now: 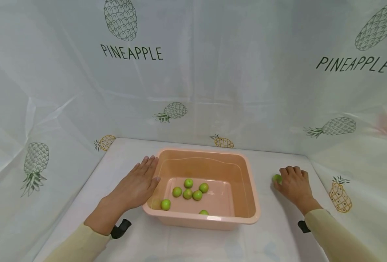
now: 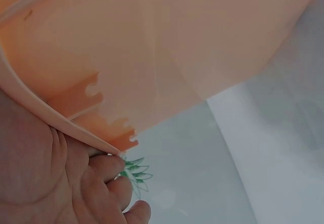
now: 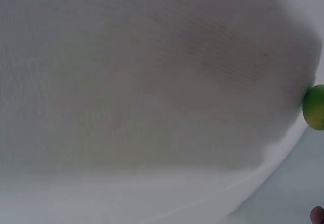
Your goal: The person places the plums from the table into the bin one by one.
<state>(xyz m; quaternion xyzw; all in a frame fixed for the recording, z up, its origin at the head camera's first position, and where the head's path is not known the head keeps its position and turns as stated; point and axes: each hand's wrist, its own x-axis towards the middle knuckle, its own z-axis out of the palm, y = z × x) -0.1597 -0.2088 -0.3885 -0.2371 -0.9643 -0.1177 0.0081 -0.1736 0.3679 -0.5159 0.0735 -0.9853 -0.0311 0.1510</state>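
My left hand (image 1: pixel 137 183) rests with straight fingers on the left rim of a peach plastic basin (image 1: pixel 200 219). In the left wrist view, the palm and fingers (image 2: pixel 114 168) lie against the basin's rim and outer wall. To the right of the basin, my right hand (image 1: pixel 293 185) is curled down over the table and pinches a small round green fruit (image 1: pixel 276 178) between thumb and forefinger. That fruit (image 3: pixel 315 107) shows at the right edge of the right wrist view, with a fingertip (image 3: pixel 317 215) below it.
Several more green fruits (image 1: pixel 188 193) lie on the basin's floor, most grouped toward its left half. A white cloth covers the table (image 1: pixel 268 233). Behind and on both sides hangs a pineapple-printed sheet (image 1: pixel 232 83).
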